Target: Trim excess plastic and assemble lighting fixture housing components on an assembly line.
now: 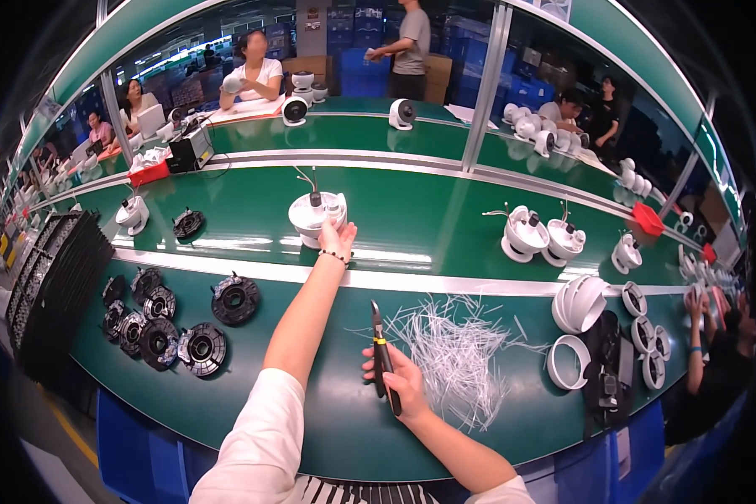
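My left hand (335, 238) touches the white housing (307, 218), eleven o'clock from the cutters (385, 361); I can't tell its grip; my right hand (409, 390) clasps these tips-up, probably for clearance.

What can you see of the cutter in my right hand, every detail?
The cutter has long black handles, a yellow band near the pivot and a narrow, dark, metallic-looking head. Your right hand grips its handles, head pointing away and slightly left, over the green worktop, left of the white strips. Whether its jaws are open is unclear.
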Demonstrator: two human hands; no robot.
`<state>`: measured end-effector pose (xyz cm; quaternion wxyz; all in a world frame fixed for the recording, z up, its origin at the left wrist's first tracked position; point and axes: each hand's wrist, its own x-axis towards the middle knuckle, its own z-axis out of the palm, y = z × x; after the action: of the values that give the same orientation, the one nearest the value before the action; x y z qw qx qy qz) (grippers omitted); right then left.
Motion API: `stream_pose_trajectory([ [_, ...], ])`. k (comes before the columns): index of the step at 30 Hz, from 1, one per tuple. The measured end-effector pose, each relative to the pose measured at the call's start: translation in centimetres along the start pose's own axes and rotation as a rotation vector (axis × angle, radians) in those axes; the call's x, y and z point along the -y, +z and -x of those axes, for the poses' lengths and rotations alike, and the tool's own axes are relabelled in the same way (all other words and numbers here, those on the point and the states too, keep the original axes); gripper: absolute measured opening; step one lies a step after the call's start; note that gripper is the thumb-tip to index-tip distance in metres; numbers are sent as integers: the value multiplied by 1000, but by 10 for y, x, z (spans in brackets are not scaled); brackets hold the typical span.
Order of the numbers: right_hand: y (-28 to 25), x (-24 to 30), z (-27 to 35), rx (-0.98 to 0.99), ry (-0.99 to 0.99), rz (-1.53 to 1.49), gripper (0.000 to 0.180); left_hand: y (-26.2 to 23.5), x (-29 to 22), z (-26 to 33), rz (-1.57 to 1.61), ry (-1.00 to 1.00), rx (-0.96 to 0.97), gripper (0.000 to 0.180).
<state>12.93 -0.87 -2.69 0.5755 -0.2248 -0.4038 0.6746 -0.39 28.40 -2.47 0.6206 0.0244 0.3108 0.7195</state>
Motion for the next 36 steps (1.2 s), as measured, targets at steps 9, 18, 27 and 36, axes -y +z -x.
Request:
stream_pose_trajectory([
  [9,-7,24,-22,-27,-248,271,71,-22,-14,41,-334,199,248,36],
  [18,-42,57,-47,-418,-731,1444,64,-53,-37,139,-770,80,462,75],
  [27,-42,56,-42,-391,-752,1713,64,-47,-20,179,-917,168,628,81],
  [36,-49,55,-44,-410,-683,1792,62,-52,-9,179,-955,161,682,83],
])
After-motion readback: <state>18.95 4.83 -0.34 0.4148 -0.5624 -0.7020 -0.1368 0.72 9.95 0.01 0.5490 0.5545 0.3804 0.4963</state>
